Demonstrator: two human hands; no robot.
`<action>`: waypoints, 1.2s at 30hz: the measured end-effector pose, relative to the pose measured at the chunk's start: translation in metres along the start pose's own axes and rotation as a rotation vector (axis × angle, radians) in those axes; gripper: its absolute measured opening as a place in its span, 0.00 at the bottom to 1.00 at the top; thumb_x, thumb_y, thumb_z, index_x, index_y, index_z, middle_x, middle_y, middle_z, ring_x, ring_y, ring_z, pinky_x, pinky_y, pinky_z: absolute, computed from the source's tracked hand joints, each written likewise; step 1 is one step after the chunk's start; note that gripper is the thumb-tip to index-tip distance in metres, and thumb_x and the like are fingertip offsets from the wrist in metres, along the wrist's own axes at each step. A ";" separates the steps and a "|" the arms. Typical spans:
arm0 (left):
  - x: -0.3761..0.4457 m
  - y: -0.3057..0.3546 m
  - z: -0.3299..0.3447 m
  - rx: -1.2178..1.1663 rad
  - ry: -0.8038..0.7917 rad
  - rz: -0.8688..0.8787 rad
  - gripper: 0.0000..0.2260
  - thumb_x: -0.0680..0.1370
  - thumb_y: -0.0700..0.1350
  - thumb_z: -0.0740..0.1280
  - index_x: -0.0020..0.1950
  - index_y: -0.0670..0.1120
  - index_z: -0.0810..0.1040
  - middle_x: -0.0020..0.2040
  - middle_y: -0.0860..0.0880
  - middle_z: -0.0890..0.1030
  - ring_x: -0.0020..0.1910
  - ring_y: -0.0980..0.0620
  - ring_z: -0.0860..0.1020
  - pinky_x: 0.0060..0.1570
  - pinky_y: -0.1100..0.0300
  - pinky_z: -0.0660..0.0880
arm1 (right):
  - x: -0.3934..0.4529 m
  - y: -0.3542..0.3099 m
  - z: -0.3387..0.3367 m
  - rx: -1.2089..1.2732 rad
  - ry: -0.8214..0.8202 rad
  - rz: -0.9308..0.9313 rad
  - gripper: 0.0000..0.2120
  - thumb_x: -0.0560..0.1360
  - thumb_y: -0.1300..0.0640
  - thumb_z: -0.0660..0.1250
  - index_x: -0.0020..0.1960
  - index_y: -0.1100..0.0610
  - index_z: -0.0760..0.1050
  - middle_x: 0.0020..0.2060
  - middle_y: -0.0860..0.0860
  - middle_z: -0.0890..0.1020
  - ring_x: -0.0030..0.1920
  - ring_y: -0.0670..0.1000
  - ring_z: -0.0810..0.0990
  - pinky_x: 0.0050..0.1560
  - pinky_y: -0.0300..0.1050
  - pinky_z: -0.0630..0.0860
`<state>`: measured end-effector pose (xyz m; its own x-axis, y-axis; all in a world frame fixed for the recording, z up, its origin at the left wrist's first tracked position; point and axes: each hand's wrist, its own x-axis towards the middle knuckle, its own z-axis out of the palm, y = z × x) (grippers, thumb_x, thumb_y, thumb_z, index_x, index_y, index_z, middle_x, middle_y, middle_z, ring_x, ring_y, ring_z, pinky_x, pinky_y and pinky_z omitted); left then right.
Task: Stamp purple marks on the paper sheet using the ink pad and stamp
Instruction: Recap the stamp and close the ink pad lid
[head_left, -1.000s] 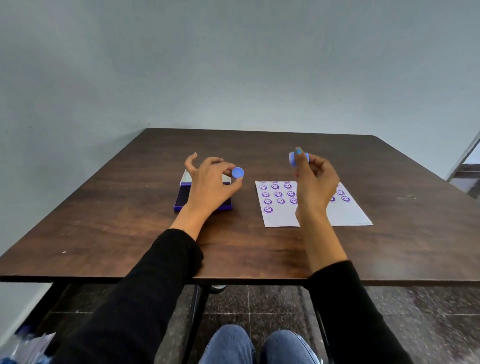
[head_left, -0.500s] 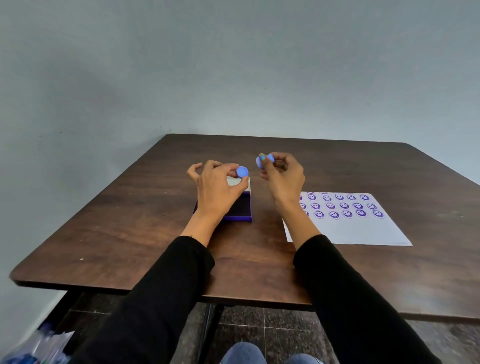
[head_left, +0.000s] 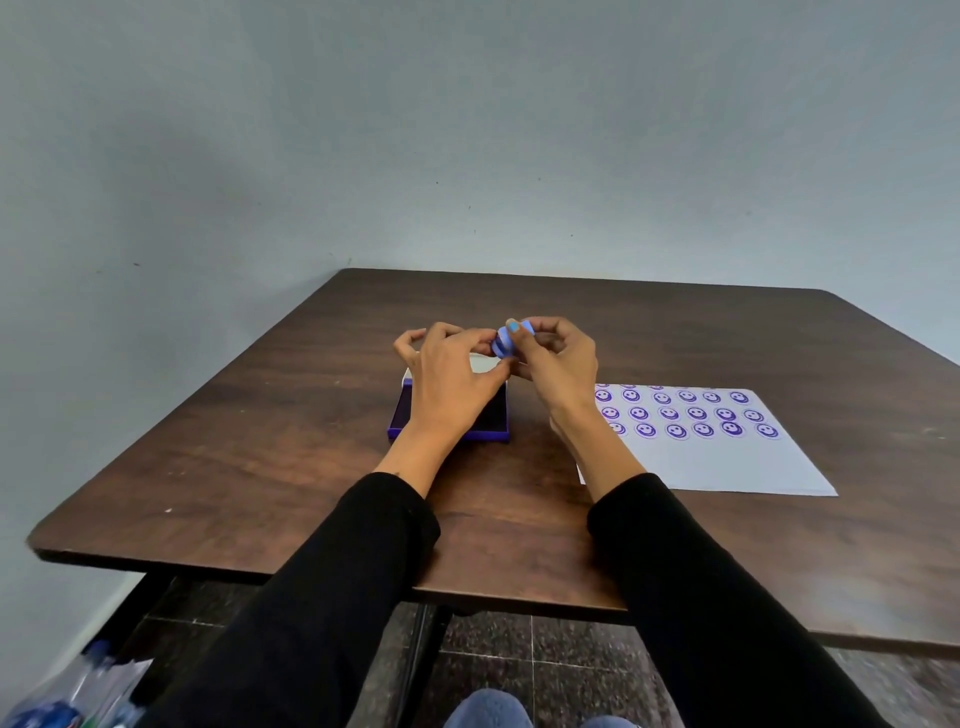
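Note:
My left hand (head_left: 452, 379) and my right hand (head_left: 558, 364) meet above the open purple ink pad (head_left: 402, 418). Between their fingertips is a small round blue stamp (head_left: 505, 344): the left hand pinches a blue cap against it, and the right hand pinches the stamp's body. The two blue pieces touch each other. The ink pad's white lid (head_left: 480, 364) shows just behind my left hand. To the right lies the white paper sheet (head_left: 727, 462), with several rows of purple smiley marks across its far part. The sheet's near half is blank.
The dark wooden table (head_left: 260, 457) stands against a plain grey wall, its near edge close to my sleeves. Plastic bottles (head_left: 57, 701) lie on the tiled floor at the lower left. My knees in blue jeans (head_left: 488, 712) show under the table.
My right hand has moved left from over the paper to meet the left hand, bringing the two blue pieces together. The view has shifted left, so the paper now sits further right.

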<state>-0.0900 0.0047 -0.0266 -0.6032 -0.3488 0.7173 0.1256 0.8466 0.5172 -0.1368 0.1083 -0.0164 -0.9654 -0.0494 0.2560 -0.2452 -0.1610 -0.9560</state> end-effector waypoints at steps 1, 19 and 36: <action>0.000 0.000 0.000 -0.008 0.000 -0.011 0.11 0.71 0.52 0.71 0.52 0.52 0.82 0.46 0.50 0.81 0.48 0.60 0.62 0.55 0.57 0.55 | 0.000 0.001 0.000 0.002 -0.001 0.005 0.05 0.70 0.55 0.74 0.42 0.52 0.78 0.37 0.50 0.84 0.39 0.48 0.85 0.36 0.41 0.82; -0.001 0.001 0.001 0.006 -0.074 0.066 0.15 0.75 0.46 0.68 0.61 0.51 0.77 0.55 0.52 0.82 0.57 0.54 0.73 0.52 0.58 0.53 | 0.005 0.001 -0.003 0.213 -0.074 0.126 0.09 0.75 0.64 0.67 0.55 0.63 0.77 0.41 0.56 0.83 0.44 0.54 0.84 0.42 0.43 0.83; 0.003 -0.002 -0.002 -0.001 -0.167 0.079 0.16 0.75 0.49 0.67 0.62 0.52 0.76 0.55 0.52 0.82 0.57 0.54 0.71 0.49 0.61 0.51 | 0.003 -0.008 -0.010 0.140 -0.068 0.142 0.12 0.71 0.65 0.72 0.53 0.65 0.78 0.47 0.62 0.83 0.46 0.56 0.84 0.47 0.49 0.83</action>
<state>-0.0907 0.0015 -0.0242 -0.7140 -0.2094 0.6681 0.1783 0.8684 0.4628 -0.1386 0.1194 -0.0097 -0.9801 -0.1472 0.1335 -0.0875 -0.2833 -0.9550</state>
